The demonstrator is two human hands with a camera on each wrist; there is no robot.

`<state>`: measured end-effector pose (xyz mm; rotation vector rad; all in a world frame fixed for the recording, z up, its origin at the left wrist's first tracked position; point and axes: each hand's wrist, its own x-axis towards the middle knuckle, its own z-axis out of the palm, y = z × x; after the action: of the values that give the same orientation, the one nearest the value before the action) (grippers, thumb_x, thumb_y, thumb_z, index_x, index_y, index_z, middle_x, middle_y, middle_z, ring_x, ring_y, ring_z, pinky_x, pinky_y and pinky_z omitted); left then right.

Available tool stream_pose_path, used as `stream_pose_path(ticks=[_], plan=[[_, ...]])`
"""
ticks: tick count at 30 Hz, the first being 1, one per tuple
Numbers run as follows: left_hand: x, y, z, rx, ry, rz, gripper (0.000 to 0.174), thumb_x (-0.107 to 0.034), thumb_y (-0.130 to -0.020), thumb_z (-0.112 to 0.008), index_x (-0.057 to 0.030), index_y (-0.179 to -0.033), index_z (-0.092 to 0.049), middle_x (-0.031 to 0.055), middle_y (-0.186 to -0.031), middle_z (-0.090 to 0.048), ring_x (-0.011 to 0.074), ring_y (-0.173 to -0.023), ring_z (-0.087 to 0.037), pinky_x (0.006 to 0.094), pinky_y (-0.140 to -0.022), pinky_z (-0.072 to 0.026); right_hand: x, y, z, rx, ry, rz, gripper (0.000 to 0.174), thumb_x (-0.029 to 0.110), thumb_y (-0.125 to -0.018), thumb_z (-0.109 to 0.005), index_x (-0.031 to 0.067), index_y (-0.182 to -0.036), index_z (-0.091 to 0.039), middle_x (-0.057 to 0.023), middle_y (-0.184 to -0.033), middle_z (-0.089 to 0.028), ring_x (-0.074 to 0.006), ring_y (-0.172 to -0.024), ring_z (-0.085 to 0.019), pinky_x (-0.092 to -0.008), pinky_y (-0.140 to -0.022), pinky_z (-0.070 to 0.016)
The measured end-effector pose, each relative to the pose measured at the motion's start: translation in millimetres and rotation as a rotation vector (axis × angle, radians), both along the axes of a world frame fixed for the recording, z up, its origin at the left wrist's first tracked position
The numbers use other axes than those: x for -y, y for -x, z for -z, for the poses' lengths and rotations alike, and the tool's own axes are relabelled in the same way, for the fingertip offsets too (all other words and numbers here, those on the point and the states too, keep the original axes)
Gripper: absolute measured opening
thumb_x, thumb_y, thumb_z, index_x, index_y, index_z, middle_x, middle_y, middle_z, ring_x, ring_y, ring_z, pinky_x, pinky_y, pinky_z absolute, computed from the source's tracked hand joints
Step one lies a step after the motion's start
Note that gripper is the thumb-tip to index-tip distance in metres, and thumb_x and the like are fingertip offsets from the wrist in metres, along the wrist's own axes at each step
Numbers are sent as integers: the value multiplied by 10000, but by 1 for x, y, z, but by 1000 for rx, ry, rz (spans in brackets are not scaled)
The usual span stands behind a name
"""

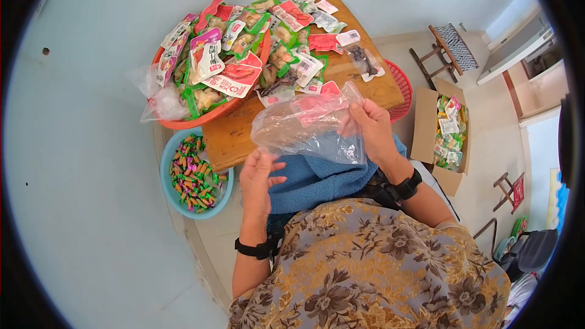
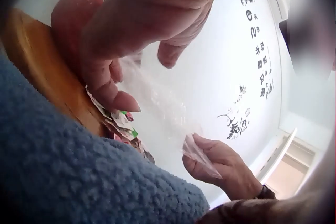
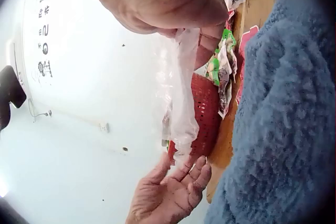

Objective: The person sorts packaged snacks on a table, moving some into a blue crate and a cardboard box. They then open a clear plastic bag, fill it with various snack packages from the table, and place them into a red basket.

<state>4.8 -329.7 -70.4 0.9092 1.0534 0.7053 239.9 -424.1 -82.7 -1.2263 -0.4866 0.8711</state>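
Observation:
A clear plastic bag (image 1: 311, 125) is stretched between both hands, above a blue fleecy cloth (image 1: 329, 176) on the lap. My right hand (image 1: 373, 129) grips the bag's right end between thumb and fingers; in the left wrist view a fold of clear film (image 2: 200, 155) sticks out of that hand. At the bag's left corner, my left hand (image 1: 256, 180) pinches the film with its fingertips, the other fingers spread loosely. In the right wrist view the bag's narrow end (image 3: 182, 148) meets those left fingertips. Snack packets show through the film.
A wooden table (image 1: 359, 73) bears an orange basin (image 1: 173, 123) heaped with snack packets (image 1: 207, 55), more lying beside it. Below left stands a light-blue basin (image 1: 167, 189) of small wrapped sweets. A red basket (image 1: 399, 88), an open carton (image 1: 425, 125) and a stool (image 1: 448, 49) are rightward.

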Motion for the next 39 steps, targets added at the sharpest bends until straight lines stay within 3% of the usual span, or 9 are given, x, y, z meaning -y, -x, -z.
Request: stream_pose_path(ticks=[8, 14, 16, 19, 23, 25, 30, 34, 39], plan=[[-15, 25, 41, 23, 90, 81, 133, -110, -926, -695, -48, -1025, -630, 51, -863, -679, 163, -738, -689, 259, -581, -539, 1, -6, 13, -93, 71, 112, 229, 224, -1031, -559, 66, -875, -612, -12, -702, -634, -96, -563, -587, -235, -527, -465], [-20, 36, 43, -412, -141, 149, 233, -129, -874, -740, 19, -1030, -653, 112, -908, -690, 188, -788, -688, 310, -647, -553, 4, -6, 27, -19, 160, 107, 236, 216, -1020, -577, 80, -829, -603, 35, -629, -557, -54, -496, -486, -216, -476, -388], [-29, 30, 49, -645, -790, 78, 368, -156, -855, -755, 53, -1133, -635, 138, -951, -686, 232, -859, -673, 358, -740, -538, 4, -4, 28, -24, 161, 84, 233, 209, -1018, -579, 77, -828, -604, 39, -623, -548, -50, -489, -474, -216, -469, -376], [-37, 6, 40, -742, -1094, 71, 373, -205, -876, -756, 55, -1119, -644, 101, -943, -690, 195, -874, -654, 309, -793, -513, 4, -3, 28, 7, 171, 17, 216, 201, -1014, -580, 70, -845, -612, 41, -617, -542, -48, -485, -470, -214, -463, -371], [-51, -12, 56, -577, -930, 147, 313, -205, -872, -755, 50, -1037, -679, 98, -892, -681, 205, -790, -642, 328, -718, -512, 7, -4, 31, -11, 167, -37, 201, 188, -1009, -583, 65, -857, -627, 38, -617, -546, -43, -487, -470, -214, -454, -370], [-61, -11, 63, -334, -512, 59, 211, -216, -918, -721, -7, -906, -695, 17, -766, -648, 120, -663, -594, 260, -611, -461, 10, -5, 31, -11, 163, -41, 199, 185, -1008, -586, 64, -856, -629, 37, -621, -549, -42, -488, -471, -216, -453, -372], [-78, -2, 32, -123, -247, -27, 261, -236, -990, -627, -58, -801, -646, -25, -683, -594, 60, -591, -517, 221, -550, -390, 8, 0, 32, 139, 270, -74, 169, 176, -966, -630, 32, -890, -671, 22, -638, -578, -65, -515, -523, -225, -488, -432], [-93, 13, 34, -436, -481, -37, 283, -254, -1002, -598, -36, -828, -647, -4, -699, -591, 105, -606, -535, 278, -553, -412, 0, 4, 31, 229, 253, -127, 168, 170, -941, -651, 12, -888, -671, -13, -666, -624, -82, -543, -581, -254, -485, -462], [-61, -14, 11, -1057, -1557, -252, 230, -192, -949, -640, 23, -1030, -650, 115, -811, -625, 249, -771, -628, 354, -724, -506, -18, 17, 48, 190, 250, -68, 232, 207, -918, -684, -13, -844, -685, -62, -667, -664, -124, -529, -634, -303, -472, -496]])
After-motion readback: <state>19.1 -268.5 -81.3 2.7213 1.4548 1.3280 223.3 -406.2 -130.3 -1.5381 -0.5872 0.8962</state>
